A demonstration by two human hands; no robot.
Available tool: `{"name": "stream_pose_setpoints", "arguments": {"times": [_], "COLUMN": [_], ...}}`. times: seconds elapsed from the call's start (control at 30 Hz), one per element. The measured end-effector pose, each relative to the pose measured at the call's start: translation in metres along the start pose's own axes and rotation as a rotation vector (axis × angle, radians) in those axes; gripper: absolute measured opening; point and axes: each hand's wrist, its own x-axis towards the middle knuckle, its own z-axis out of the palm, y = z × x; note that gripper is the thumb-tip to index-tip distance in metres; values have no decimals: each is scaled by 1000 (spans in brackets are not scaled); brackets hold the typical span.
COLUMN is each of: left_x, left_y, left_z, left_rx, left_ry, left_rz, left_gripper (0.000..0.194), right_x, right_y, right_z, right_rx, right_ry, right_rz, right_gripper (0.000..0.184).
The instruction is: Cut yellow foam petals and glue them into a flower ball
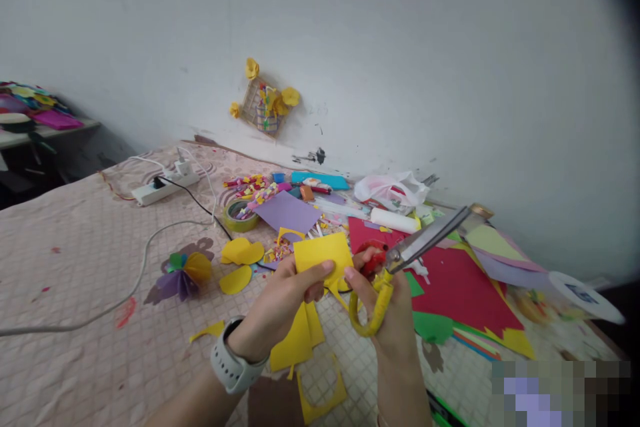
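left hand (277, 307) | grip closed | right hand (387, 310) | grip closed | hands just apart

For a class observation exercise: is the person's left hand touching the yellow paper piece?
Touching. The head view shows the left hand gripping the yellow paper piece, its thumb pressed across the paper's lower edge.

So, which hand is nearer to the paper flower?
Left: the left hand is to the right of the paper flower; the right hand is farther right, beyond the left hand.

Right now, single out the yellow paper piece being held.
The squarish yellow paper sheet in the left hand; the others, like the half-round piece, lie on the quilted pink cover.
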Motion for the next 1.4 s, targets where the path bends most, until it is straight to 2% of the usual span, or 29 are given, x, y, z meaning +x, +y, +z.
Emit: {"name": "stream_pose_setpoints", "arguments": {"times": [0.33, 0.47, 0.6, 0.73, 0.83, 1.0, 1.13, 1.3, 1.4], "left_x": [0, -2, -6, -8, -8, -8, -8, -6, -4], "left_y": [10, 11, 8, 3, 1, 0, 0, -1, -1], "left_z": [-7, -7, 2, 11, 12, 12, 15, 15, 14], "left_rx": [13, -4, -74, -95, -96, -116, -154, -161, -173], "left_ry": [-83, -110, -146, -70, -16, 38, 62, 125, 179], "left_rz": [-23, 37, 169, 290, 331, 312, 264, 204, 179], "left_gripper": [20, 12, 31, 22, 19, 5, 6, 8, 11], "right_x": [4, 4, 2, -3, -8, -11, -10, -7, -4], "right_y": [-4, -2, 3, 6, 5, 5, 8, 10, 11], "right_z": [-8, -10, -7, 1, 9, 19, 17, 14, 14], "right_rx": [-39, -26, 29, 71, 28, 9, 8, -1, 41], "right_ry": [-13, 5, 90, 187, 240, 301, 290, 240, 225], "right_rz": [-111, -144, -140, -133, -127, -131, -135, -40, -30], "right_gripper": [20, 19, 18, 19, 18, 22, 19, 22, 21]}}
